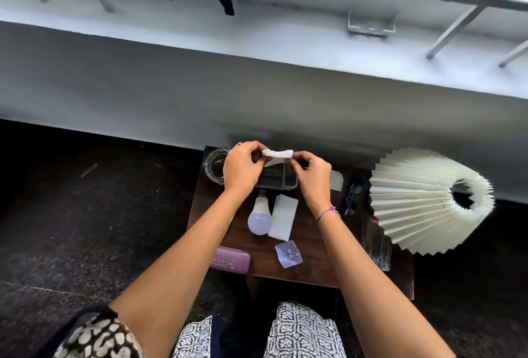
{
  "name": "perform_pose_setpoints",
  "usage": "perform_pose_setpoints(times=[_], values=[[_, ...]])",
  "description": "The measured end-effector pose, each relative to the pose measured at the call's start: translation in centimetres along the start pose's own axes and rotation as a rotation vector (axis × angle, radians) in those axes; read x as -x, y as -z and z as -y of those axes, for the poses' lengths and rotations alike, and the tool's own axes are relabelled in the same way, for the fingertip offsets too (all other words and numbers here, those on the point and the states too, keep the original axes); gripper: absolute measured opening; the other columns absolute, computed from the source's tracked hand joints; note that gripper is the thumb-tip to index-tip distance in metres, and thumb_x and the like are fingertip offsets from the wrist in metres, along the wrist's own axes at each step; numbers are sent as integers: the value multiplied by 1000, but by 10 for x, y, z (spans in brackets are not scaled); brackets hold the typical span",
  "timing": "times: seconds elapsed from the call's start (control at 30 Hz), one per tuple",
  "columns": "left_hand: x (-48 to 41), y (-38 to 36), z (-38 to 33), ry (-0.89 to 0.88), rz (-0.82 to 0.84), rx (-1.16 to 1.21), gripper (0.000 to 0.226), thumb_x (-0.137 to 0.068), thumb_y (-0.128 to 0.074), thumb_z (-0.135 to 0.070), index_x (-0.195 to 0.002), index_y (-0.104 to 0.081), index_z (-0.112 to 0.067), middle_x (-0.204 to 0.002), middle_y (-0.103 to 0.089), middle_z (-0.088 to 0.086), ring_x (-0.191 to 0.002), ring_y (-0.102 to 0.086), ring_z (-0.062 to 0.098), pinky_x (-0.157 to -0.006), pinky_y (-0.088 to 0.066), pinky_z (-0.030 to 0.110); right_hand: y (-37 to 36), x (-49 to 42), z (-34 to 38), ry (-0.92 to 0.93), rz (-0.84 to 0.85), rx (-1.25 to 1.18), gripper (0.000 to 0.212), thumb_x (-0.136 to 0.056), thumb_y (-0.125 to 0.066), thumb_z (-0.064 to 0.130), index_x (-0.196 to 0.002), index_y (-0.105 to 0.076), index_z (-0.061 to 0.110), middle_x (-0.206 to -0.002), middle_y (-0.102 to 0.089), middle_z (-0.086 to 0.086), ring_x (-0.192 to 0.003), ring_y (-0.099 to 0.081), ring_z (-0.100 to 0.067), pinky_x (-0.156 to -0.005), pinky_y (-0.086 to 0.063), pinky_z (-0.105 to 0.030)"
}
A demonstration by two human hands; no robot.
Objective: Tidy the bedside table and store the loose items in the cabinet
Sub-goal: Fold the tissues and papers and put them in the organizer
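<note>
Both hands pinch one crumpled white tissue [278, 154] between them, the left hand [241, 166] and right hand [310, 174] each curled on an end, holding it just above a small dark tray [275, 180]. On the near edge of the bedside table [314, 269] lie a purple spectacle case [230, 260] and a clear plastic packet [288, 253]. Beyond them an LED bulb [260, 219] lies beside a folded tissue [283, 217]. To the right stands a glass tumbler [375, 246], with a pleated lampshade [423, 200] tipped on its side. A glass ashtray [214, 164] sits at the far left corner.
</note>
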State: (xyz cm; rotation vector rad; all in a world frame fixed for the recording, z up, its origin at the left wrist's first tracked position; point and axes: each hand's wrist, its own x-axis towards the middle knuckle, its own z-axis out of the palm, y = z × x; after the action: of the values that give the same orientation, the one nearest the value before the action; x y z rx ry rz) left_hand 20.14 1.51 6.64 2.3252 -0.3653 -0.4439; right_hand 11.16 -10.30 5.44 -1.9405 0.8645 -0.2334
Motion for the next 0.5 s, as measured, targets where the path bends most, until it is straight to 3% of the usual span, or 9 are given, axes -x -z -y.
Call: perform_pose_setpoints(times=[0.17, 0.27, 0.5], values=[[-10, 5, 1, -5, -47, -3, 15, -80, -65, -10, -85, -73, -22, -89, -70, -4, -79, -62, 15, -74, -52, 30, -5, -10, 6, 18, -7, 24, 11, -85, -65, 11, -93, -72, 11, -83, -64, 10, -75, -57, 5, -67, -36, 8], [-14, -1, 4, -1, -54, -13, 13, -80, -67, -11, -89, -74, -17, -92, -71, -1, -83, -64, 17, -78, -52, 29, -7, -15, 2, 7, 4, 24, 12, -85, -65, 11, -96, -72, 9, -85, -66, 7, -74, -55, 7, -67, -35, 9], [-15, -16, 12, 27, 0, -38, 17, -80, -66, -9, -95, -73, -14, -96, -72, 4, -87, -65, 20, -83, -52, 32, -11, -22, -14, -29, 50, 90, 18, -87, -63, 12, -102, -71, 5, -98, -73, -8, -84, -58, -4, -72, -32, 8]])
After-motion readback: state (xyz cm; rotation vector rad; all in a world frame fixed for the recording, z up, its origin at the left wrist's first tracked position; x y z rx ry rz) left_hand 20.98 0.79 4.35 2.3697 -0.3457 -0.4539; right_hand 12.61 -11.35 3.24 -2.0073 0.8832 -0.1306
